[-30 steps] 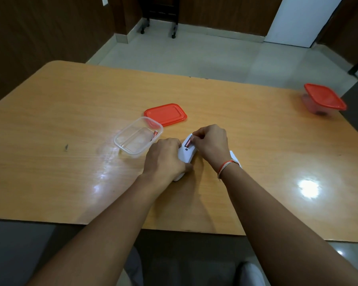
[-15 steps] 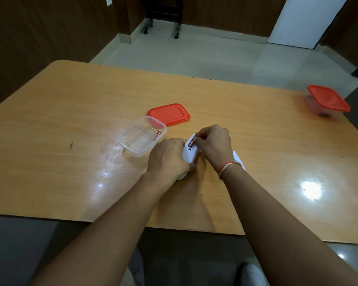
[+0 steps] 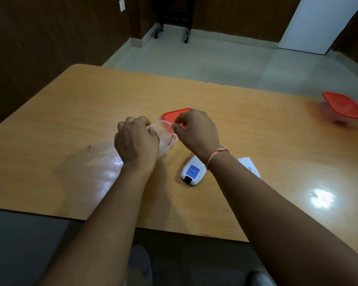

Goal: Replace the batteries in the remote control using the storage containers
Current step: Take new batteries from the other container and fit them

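We count two hands over the worktop (image 3: 256, 124) — the left hand (image 3: 135, 141) and the right hand (image 3: 196, 131). Two clear containers: an open container (image 3: 163, 129) between the hands and a closed container (image 3: 339, 112) far right. Two red lids — a loose lid (image 3: 172, 114) and the lid (image 3: 344, 106) on the closed one. One battery (image 3: 172, 139) shows in the open container. One white remote (image 3: 193, 171), one white cover (image 3: 249, 167), one wrist thread (image 3: 215, 153).

Dim room; overhead light glares off the glossy worktop (image 3: 256, 124), hands slightly motion-blurred, wide-angle edges bowed.
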